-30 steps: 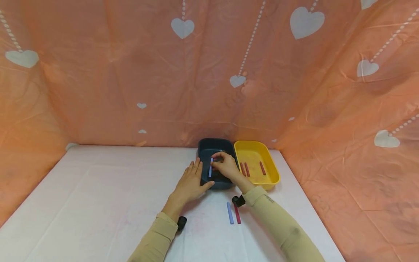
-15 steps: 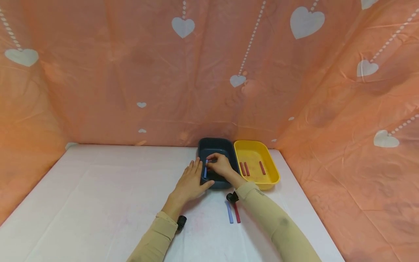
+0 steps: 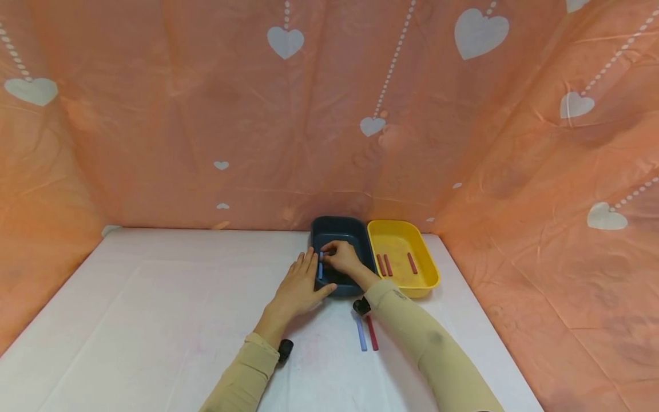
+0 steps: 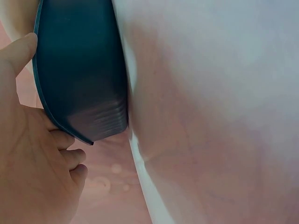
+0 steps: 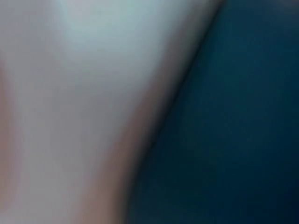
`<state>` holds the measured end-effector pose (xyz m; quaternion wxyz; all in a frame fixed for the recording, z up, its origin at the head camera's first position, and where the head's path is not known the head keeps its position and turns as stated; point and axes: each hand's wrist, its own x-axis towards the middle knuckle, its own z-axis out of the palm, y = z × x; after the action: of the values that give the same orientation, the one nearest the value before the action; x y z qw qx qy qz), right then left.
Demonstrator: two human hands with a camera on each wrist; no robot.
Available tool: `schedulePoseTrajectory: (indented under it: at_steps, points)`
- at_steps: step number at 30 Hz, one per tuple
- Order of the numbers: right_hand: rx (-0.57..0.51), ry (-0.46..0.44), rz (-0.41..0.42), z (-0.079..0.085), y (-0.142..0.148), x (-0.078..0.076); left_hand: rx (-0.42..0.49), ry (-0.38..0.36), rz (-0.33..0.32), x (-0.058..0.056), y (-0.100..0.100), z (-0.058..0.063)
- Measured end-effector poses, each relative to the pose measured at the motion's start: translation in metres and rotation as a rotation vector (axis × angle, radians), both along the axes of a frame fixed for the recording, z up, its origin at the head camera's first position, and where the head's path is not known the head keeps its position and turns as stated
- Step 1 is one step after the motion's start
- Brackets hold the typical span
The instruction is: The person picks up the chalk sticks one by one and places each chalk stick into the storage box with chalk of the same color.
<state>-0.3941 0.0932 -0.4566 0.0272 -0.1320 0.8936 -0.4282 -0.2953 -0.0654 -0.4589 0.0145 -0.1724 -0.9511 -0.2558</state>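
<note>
Inside the dark blue tray (image 3: pixel 342 230), my right hand (image 3: pixel 346 260) pinches a blue chalk stick (image 3: pixel 320 270), which lies lengthwise along the tray's left wall. My left hand (image 3: pixel 297 292) rests on that tray's left side with fingers extended, its thumb at the near edge. The left wrist view shows the thumb touching the rim of the tray (image 4: pixel 84 65) and the other fingertips around its corner. In the right wrist view only a blurred part of the tray (image 5: pixel 233 130) shows, and the fingers are hidden.
A yellow tray (image 3: pixel 396 234) stands against the dark one's right side, with three red chalk sticks (image 3: pixel 412 263) inside. Nearer on the white table (image 3: pixel 170 320) lie another blue chalk stick (image 3: pixel 362 336) and a red one (image 3: pixel 373 336), below the right wrist. Orange curtain (image 3: pixel 268 131) surrounds the table.
The right hand has shifted left inside the dark tray, bringing the blue chalk stick from nearer the middle to the left wall. The left hand has stayed in place.
</note>
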Motion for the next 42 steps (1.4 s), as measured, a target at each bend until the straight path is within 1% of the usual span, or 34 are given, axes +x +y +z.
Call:
schedulePoseTrajectory:
  at_steps: [4,10,15,20,21,24,27,28,32,35,38,42]
  points:
    - [0.059,0.009,-0.003,-0.002,-0.002,-0.002,0.007,0.006,-0.007,0.000,0.000,0.000]
    - [0.085,-0.048,-0.019,-0.005,-0.006,-0.005,0.016,0.010,-0.017,0.000,-0.001,-0.001]
    - [0.130,-0.014,-0.007,-0.006,-0.008,-0.007,0.007,0.001,-0.012,0.000,-0.001,0.001]
    - [0.114,-0.013,0.018,-0.007,-0.005,-0.011,0.007,0.001,-0.011,0.000,-0.001,0.001]
    - [0.111,0.009,0.033,-0.009,-0.004,-0.012,0.006,0.002,-0.011,-0.001,-0.001,0.001]
    - [0.123,0.009,0.040,-0.009,-0.003,-0.012,0.004,0.005,-0.010,0.000,-0.001,-0.001]
    - [0.115,0.001,0.036,-0.007,-0.003,-0.009,0.009,0.005,-0.010,0.000,-0.001,-0.001]
    - [0.117,-0.023,0.023,-0.005,-0.003,-0.006,0.007,0.005,-0.010,0.001,-0.001,-0.002]
    - [0.122,-0.013,0.017,0.001,-0.002,0.002,0.017,0.014,-0.012,0.001,-0.001,-0.002]
    - [0.132,0.004,0.030,0.006,0.000,0.008,0.013,0.016,-0.010,0.001,0.000,-0.002]
    - [0.114,0.008,0.048,0.010,0.004,0.012,0.000,0.010,-0.005,0.000,0.000,-0.001]
    - [0.060,-0.007,0.058,0.013,0.009,0.018,-0.013,0.003,0.002,-0.001,0.000,-0.002]
